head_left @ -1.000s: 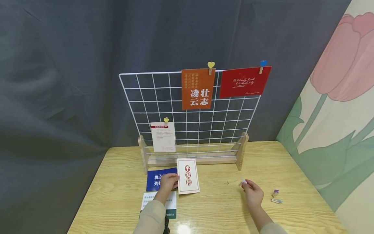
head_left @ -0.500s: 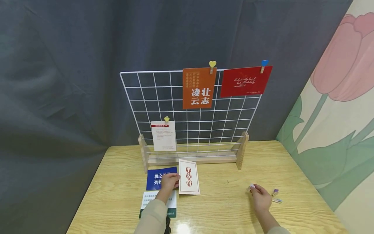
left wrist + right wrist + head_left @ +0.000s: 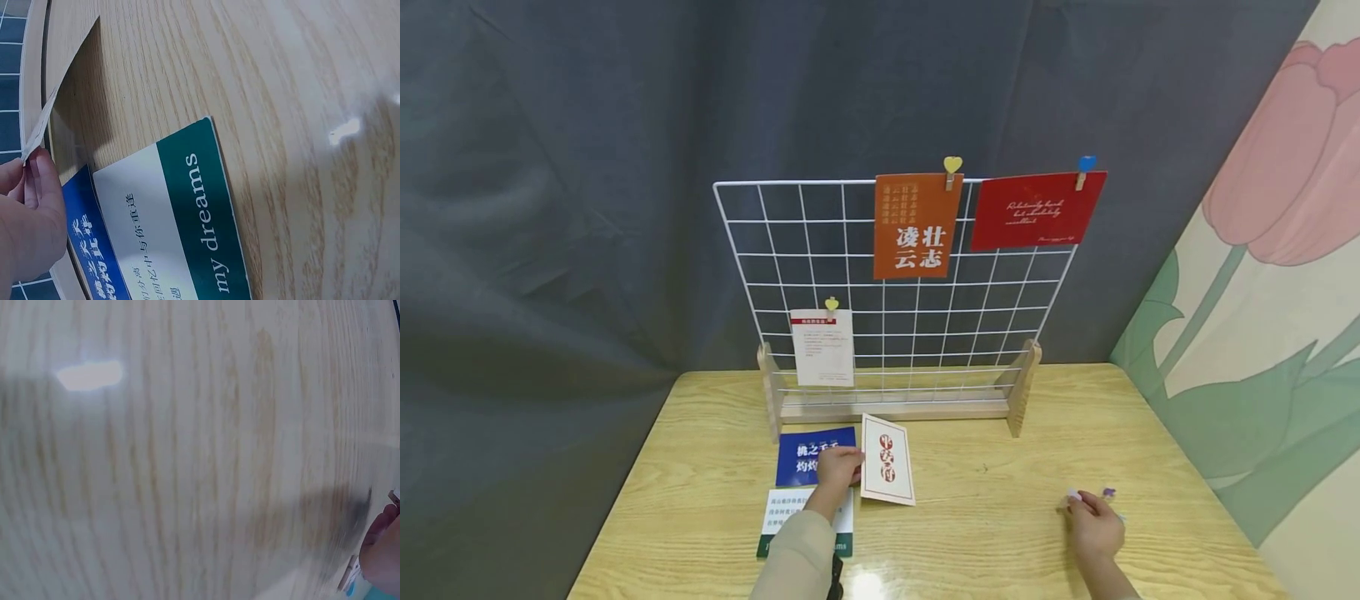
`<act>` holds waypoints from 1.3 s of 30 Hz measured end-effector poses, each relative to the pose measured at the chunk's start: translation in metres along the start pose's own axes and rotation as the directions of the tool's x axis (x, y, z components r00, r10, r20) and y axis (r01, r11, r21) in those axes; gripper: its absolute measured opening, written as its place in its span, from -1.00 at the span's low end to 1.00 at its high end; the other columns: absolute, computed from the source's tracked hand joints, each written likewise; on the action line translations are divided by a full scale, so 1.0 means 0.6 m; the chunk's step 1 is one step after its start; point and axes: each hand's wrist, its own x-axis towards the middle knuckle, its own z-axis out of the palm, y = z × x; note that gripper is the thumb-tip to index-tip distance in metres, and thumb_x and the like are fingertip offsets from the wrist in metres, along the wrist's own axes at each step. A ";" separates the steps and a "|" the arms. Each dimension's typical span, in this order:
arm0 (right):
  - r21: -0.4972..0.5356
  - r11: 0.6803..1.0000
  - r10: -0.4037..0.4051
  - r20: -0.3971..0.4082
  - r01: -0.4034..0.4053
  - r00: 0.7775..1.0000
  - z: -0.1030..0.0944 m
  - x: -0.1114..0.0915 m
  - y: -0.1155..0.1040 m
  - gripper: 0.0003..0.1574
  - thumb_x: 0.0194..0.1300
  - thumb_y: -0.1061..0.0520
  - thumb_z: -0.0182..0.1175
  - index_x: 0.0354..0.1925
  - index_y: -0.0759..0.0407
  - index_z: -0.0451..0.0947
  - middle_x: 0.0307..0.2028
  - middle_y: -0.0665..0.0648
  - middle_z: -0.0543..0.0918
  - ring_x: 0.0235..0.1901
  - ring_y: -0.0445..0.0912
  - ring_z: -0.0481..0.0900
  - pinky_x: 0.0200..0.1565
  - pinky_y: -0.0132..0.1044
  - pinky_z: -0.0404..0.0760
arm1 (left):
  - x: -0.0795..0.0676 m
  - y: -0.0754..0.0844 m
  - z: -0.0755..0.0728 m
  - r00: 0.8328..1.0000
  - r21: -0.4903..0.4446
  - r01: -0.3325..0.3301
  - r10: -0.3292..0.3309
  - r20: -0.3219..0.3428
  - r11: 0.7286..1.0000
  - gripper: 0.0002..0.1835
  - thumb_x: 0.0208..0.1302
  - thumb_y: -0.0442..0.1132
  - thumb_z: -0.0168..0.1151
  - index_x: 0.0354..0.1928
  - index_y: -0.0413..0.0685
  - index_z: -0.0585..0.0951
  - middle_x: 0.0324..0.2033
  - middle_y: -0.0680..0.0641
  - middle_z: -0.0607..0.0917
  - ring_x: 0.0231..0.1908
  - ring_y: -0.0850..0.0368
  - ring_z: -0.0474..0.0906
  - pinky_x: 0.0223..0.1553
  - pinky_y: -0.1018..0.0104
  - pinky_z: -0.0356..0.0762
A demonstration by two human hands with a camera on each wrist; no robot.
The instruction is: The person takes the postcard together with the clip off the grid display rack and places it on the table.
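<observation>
Left hand (image 3: pixel 838 473) pinches the left edge of the white red-print card (image 3: pixel 887 462); card is tilted, just in front of the grid rack (image 3: pixel 940 410), beside the blue card (image 3: pixel 805 457). Can't tell if its far edge touches the worktop (image 3: pixel 970 533). White-green card (image 3: pixel 786 515) lies under the left forearm. Right hand (image 3: pixel 1096 527) has thumb and fingers closed on a pale-topped clip (image 3: pixel 1073 495), near the purple clip (image 3: pixel 1108 492). Rack carries orange (image 3: pixel 917 225), red (image 3: pixel 1037 212) and text (image 3: pixel 823 350) cards, all clipped.
</observation>
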 end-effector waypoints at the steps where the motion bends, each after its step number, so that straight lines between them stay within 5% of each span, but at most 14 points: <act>1: -0.004 1.000 0.005 0.001 -0.005 1.000 -0.003 0.001 0.001 -0.60 0.11 0.34 0.00 -0.07 0.56 0.32 -0.48 0.05 0.53 -0.58 -0.40 0.41 -0.45 -0.63 0.47 | 0.000 0.000 0.000 1.000 0.002 0.000 0.000 -0.001 1.000 -0.80 -0.09 -0.50 0.20 -0.33 -0.46 0.56 -0.54 -0.19 0.60 -0.64 0.20 0.48 -0.57 0.36 0.55; 9: -0.050 0.998 0.034 -0.034 -0.036 0.999 -0.019 0.006 0.008 -0.58 0.09 0.29 0.03 -0.08 0.52 0.34 -0.59 -0.11 0.50 -0.64 -0.43 0.37 -0.53 -0.63 0.45 | -0.001 -0.002 -0.001 1.000 0.009 0.000 0.000 0.001 1.000 -0.78 -0.11 -0.55 0.17 -0.32 -0.47 0.56 -0.42 -0.28 0.60 -0.60 0.15 0.51 -0.55 0.36 0.55; 18: -0.112 0.990 0.074 -0.068 -0.082 0.995 -0.030 0.013 0.021 -0.57 0.06 0.27 0.04 -0.08 0.49 0.37 -0.36 0.20 0.56 -0.67 -0.50 0.28 -0.56 -0.62 0.45 | -0.005 -0.001 -0.004 0.999 0.033 0.005 -0.006 0.032 0.999 -0.76 -0.11 -0.55 0.16 -0.29 -0.52 0.52 -0.41 -0.32 0.59 -0.56 0.06 0.54 -0.51 0.33 0.56; 25: -0.149 0.984 0.079 -0.104 -0.094 0.991 -0.039 0.018 0.025 -0.61 0.06 0.25 0.05 -0.14 0.50 0.41 -0.63 -0.05 0.50 -0.67 -0.36 0.31 -0.64 -0.50 0.44 | -0.007 -0.003 -0.005 0.999 0.102 -0.023 0.018 0.048 0.995 -0.74 -0.09 -0.49 0.17 -0.28 -0.52 0.52 -0.45 -0.29 0.60 -0.57 0.04 0.55 -0.51 0.32 0.56; 33: -0.171 0.978 0.091 -0.164 -0.119 0.982 -0.047 0.019 0.026 -0.61 0.06 0.22 0.03 -0.16 0.49 0.43 -0.66 -0.02 0.51 -0.64 -0.33 0.27 -0.67 -0.53 0.36 | -0.004 0.000 -0.013 0.996 0.114 -0.043 0.033 0.087 0.993 -0.73 -0.04 -0.46 0.18 -0.27 -0.54 0.50 -0.48 -0.24 0.59 -0.54 0.02 0.54 -0.51 0.30 0.55; 37: -0.159 0.981 0.078 -0.177 -0.106 0.981 -0.048 0.016 0.025 -0.60 0.05 0.23 0.04 -0.17 0.51 0.42 -0.68 -0.05 0.49 -0.70 -0.40 0.24 -0.68 -0.55 0.34 | 0.031 -0.044 -0.014 0.994 0.117 -0.072 0.062 0.087 0.990 -0.70 -0.07 -0.45 0.18 -0.24 -0.52 0.51 -0.42 -0.31 0.59 -0.55 -0.02 0.55 -0.56 0.25 0.55; 39: -0.156 0.982 0.079 -0.185 -0.109 0.979 -0.048 0.015 0.024 -0.61 0.05 0.23 0.03 -0.17 0.51 0.42 -0.69 -0.07 0.48 -0.72 -0.42 0.22 -0.69 -0.54 0.34 | 0.079 -0.107 -0.012 0.985 0.052 -0.140 0.134 0.108 0.989 -0.72 -0.07 -0.39 0.22 -0.26 -0.42 0.55 -0.45 -0.25 0.60 -0.56 0.03 0.54 -0.62 0.31 0.53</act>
